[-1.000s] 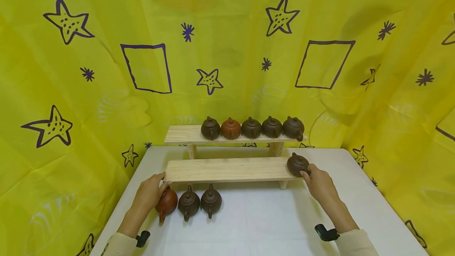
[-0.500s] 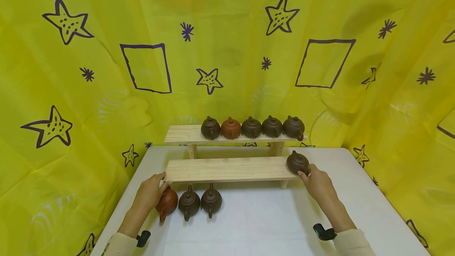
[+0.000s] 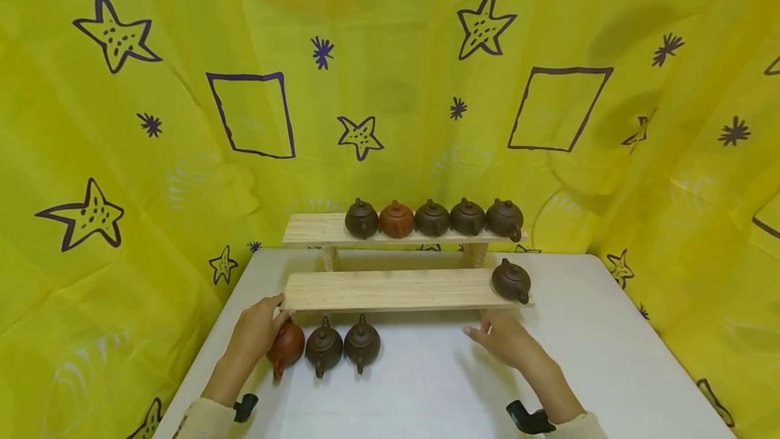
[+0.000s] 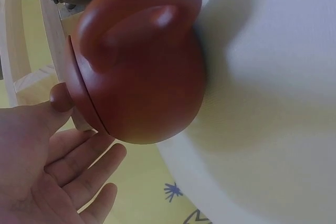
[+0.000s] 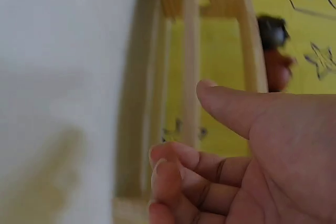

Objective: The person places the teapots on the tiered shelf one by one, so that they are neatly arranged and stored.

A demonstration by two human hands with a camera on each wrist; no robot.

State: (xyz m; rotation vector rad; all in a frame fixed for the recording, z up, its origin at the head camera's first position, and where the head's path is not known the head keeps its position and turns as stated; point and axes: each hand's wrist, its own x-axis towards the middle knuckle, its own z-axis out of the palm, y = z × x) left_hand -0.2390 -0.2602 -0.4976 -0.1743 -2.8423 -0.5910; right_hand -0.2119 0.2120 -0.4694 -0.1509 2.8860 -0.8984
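My left hand (image 3: 254,329) is at the left end of the lower wooden shelf (image 3: 390,290), beside a red clay teapot (image 4: 142,66) on the table. Its thumb lies by the lid knob in the left wrist view, the other fingers loosely extended; whether they touch the shelf is unclear. Two dark brown teapots, one (image 3: 324,347) nearer and one (image 3: 362,344) farther right, complete that table row. Below the shelf's right part, my right hand (image 3: 510,339) holds nothing, fingers loosely bent. A dark brown teapot (image 3: 510,281) sits on that shelf's right end.
Behind and higher, the upper shelf (image 3: 313,229) bears several teapots, one of them red (image 3: 396,220), bunched toward its right. Both shelves stand on a white table (image 3: 609,330). A yellow patterned curtain (image 3: 390,87) surrounds the table's back and sides.
My right hand has let go of the dark brown teapot at the lower shelf's right end and moved left and toward me. My left hand has stayed put.
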